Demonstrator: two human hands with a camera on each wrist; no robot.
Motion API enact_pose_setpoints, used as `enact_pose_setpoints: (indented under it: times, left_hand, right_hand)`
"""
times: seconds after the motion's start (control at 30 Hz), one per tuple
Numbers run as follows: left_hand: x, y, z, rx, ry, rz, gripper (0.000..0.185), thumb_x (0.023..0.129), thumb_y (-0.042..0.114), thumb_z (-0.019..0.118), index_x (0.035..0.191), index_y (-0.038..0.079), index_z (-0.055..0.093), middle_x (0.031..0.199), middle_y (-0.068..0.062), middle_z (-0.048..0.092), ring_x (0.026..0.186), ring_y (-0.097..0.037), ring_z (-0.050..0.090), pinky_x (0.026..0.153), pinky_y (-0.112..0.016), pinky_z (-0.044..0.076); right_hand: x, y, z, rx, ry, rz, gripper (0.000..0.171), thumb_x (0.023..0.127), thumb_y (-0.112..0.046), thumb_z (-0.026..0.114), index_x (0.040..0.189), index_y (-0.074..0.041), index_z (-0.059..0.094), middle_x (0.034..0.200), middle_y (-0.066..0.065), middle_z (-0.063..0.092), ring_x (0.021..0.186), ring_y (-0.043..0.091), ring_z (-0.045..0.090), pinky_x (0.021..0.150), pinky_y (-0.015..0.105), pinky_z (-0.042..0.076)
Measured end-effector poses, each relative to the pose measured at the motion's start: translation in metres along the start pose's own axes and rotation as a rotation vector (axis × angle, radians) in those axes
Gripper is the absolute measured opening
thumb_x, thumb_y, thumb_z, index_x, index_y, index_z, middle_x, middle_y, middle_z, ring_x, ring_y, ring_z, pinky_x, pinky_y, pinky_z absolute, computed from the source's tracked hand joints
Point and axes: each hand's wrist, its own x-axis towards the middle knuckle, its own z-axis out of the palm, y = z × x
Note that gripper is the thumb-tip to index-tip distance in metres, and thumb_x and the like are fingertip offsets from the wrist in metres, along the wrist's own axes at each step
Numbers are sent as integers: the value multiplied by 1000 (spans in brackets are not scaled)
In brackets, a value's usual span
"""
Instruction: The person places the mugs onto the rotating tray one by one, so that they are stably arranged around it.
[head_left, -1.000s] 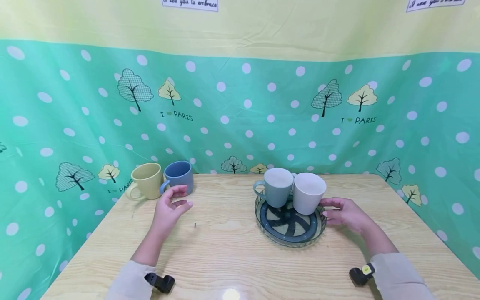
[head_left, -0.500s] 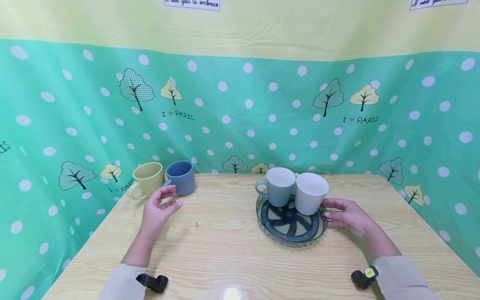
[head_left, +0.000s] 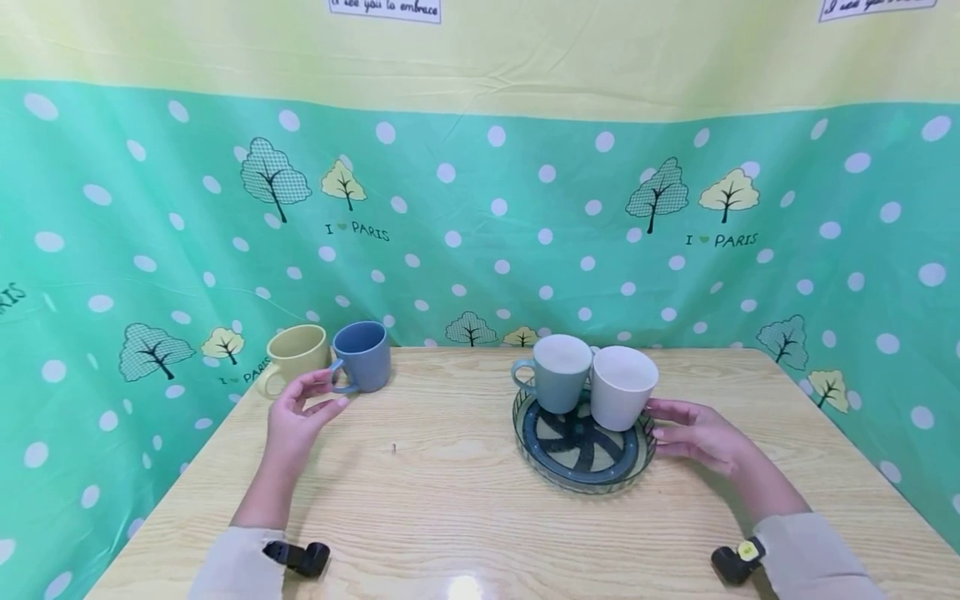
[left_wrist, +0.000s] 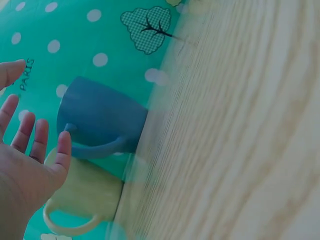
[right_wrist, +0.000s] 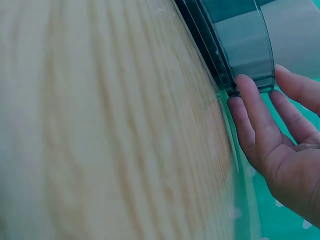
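In the head view my left hand (head_left: 298, 414) hovers in front of a yellow mug (head_left: 298, 350) and a blue mug (head_left: 364, 358), fingers loosely bent and holding nothing. The left wrist view has its fingers spread beside the blue mug's handle (left_wrist: 100, 149). On the right, a round clear tray (head_left: 528, 454) with a dark spoked base carries a grey-blue mug (head_left: 558, 375) and a white mug (head_left: 621, 390), both upright at its back. My right hand (head_left: 697, 435) touches the tray's right side with relaxed fingertips, as the right wrist view also shows at the tray wall (right_wrist: 245, 45).
The wooden table (head_left: 450, 517) runs back to a green dotted curtain (head_left: 480, 225). A small dark mark (head_left: 393, 448) lies on the tabletop between the two hands. Each wrist wears a black camera, the left one (head_left: 300, 557) over a light sleeve.
My left hand has drawn left, away from the blue mug and across to the front of the yellow one. The right hand stays by the tray, and the mugs stand as before.
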Motion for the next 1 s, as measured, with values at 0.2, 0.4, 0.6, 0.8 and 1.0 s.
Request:
enact_pose_setpoints:
  times: [0.2,0.4,0.6,0.8,1.0]
  left_hand:
    - [3,-3,-3,-17,36,-28,51,81,-4,75,127,-8,53,111,0,62,110,-19,55,85,-13,53]
    - [9,-10,-6,-30,81,-81,50,82,0,76,127,-8,54,112,-5,63,112,-19,54,84,-13,53]
    - [14,-16,-9,80,124,-119,52,83,11,79,129,-1,57,117,-7,62,113,-18,52,81,-8,50]
    - [19,-16,-11,-5,108,-287,65,82,17,81,139,7,52,133,-13,56,120,-18,51,86,-10,50]
    - [27,-24,-13,-100,112,-389,68,81,11,80,142,14,50,145,-13,47,126,-14,53,89,-14,50]
  right_hand:
    - [-1,0,3,58,38,45,73,89,6,63,146,15,18,153,36,10,112,15,58,97,46,52]
    - [-1,1,5,60,72,62,74,89,6,63,147,14,18,153,36,11,110,16,59,96,46,53]
    - [-2,2,5,52,66,57,74,89,5,63,147,14,17,153,35,13,109,20,61,95,44,53]
    - [-4,2,6,45,66,49,74,90,5,63,147,14,17,152,36,16,109,19,61,94,44,54]
    - [-4,1,7,42,65,37,75,89,6,64,146,15,17,151,36,17,110,19,60,95,46,54]
